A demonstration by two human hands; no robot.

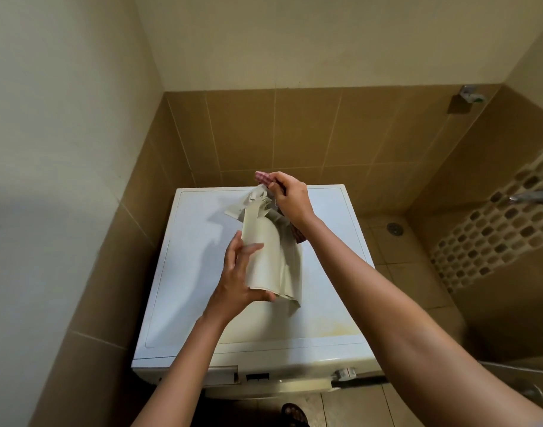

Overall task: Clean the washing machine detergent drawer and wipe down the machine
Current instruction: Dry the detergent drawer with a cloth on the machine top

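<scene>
The left hand's fingers and thumb wrap the near end of the detergent drawer, gripping it. The drawer is held in the air above the washing machine, tilted with its far end raised. At that far end the right hand has its fingers clenched on a red checked cloth, pressed against the drawer's upper part. More cloth hangs below the right wrist. The machine's front left shows the open drawer slot. On the tiled floor to the right lies a drain, and a tap juts from the right wall.
</scene>
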